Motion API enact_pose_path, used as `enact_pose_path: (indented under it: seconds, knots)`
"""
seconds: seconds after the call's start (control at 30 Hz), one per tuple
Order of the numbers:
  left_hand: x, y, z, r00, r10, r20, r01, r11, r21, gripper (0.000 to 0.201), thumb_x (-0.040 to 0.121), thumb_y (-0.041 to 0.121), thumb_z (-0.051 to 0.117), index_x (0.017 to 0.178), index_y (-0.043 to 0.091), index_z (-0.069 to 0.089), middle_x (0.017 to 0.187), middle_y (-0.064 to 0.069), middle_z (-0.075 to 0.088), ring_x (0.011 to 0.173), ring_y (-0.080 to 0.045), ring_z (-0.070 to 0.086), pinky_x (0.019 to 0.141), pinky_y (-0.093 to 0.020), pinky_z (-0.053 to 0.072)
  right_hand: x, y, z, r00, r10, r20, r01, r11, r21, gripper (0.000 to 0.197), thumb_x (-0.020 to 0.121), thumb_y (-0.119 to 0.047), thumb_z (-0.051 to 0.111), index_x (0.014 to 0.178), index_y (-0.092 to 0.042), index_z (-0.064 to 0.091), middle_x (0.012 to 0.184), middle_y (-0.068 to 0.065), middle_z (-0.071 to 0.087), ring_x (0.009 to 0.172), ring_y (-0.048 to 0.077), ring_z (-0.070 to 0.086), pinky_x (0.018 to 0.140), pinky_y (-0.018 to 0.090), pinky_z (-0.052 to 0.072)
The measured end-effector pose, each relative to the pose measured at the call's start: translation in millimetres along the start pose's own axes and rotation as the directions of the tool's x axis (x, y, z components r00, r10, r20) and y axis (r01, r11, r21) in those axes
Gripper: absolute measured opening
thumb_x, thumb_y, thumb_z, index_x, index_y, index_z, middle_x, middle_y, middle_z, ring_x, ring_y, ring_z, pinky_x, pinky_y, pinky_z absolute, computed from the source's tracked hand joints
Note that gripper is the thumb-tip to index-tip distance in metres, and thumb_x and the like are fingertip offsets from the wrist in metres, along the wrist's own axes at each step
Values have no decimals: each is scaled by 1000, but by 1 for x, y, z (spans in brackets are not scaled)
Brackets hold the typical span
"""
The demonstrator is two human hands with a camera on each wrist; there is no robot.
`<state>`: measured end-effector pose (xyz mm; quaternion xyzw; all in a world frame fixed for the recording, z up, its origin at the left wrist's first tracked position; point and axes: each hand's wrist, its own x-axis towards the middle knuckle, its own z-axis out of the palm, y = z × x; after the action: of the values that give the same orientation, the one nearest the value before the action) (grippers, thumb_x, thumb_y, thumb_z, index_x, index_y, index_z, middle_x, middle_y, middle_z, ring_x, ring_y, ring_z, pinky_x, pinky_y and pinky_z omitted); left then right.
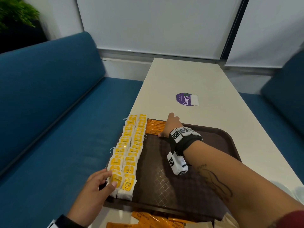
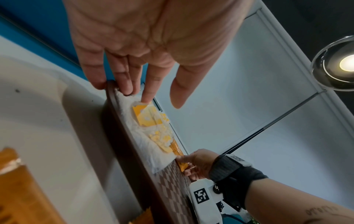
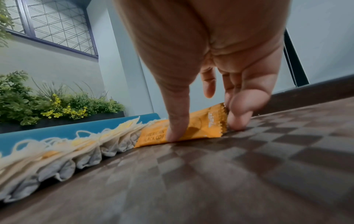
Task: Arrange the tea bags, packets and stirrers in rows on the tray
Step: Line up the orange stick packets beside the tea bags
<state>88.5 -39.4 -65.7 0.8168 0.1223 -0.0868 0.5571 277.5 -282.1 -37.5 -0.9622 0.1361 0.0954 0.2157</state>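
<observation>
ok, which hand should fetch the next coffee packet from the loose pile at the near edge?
Left, probably. The left hand rests lightly on the nearest tea bags, close to the loose packets below the tray. The right hand is at the far end, pressing the packet row.

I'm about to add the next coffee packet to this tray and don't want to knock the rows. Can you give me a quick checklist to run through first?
1. Tea bags in two straight rows along the tray's left side: ok.
2. Left hand steadying the near end of the rows, fingers straight: ok.
3. Right hand pressing the orange coffee packets at the far edge, beside the tea bags: ok.
4. Bare tray floor free for more rows: ok.
5. Spare packets within reach below the tray: ok.
6. Stirrers at hand: cannot tell, none in view.
</observation>
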Motion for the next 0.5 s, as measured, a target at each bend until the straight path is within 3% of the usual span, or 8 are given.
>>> enact_pose_path:
  seconds: [0.13, 0.3, 0.5]
  knots:
    - [0, 0, 1, 1000, -5, 4, 5, 1000, 3, 36, 86, 11, 63, 121, 13, 59, 134, 0, 44, 116, -18, 49, 97, -28, 35, 1, 6, -2, 1000, 11, 13, -12, 999, 40, 82, 67, -24, 85, 128, -11, 31, 127, 14, 46, 112, 31, 55, 85, 36, 47]
    - [0, -2, 1, 1000, 1, 1, -1, 1000, -7, 35, 85, 10, 63, 120, 12, 59, 136, -1, 45, 120, -20, 49, 97, -27, 35, 4, 8, -2, 1000, -3, 22, 1, 998, 65, 77, 69, -22, 84, 126, -8, 34, 125, 13, 52, 113, 30, 55, 79, 32, 43]
    - [-1, 0, 1, 1000, -3, 0, 3, 1000, -8, 37, 86, 10, 63, 122, 12, 58, 136, -1, 45, 121, -20, 48, 98, -28, 35, 5, 6, -2, 1000, -4, 15, 4, 999, 47, 79, 69, -28, 84, 128, -9, 34, 126, 13, 51, 113, 29, 55, 83, 34, 45]
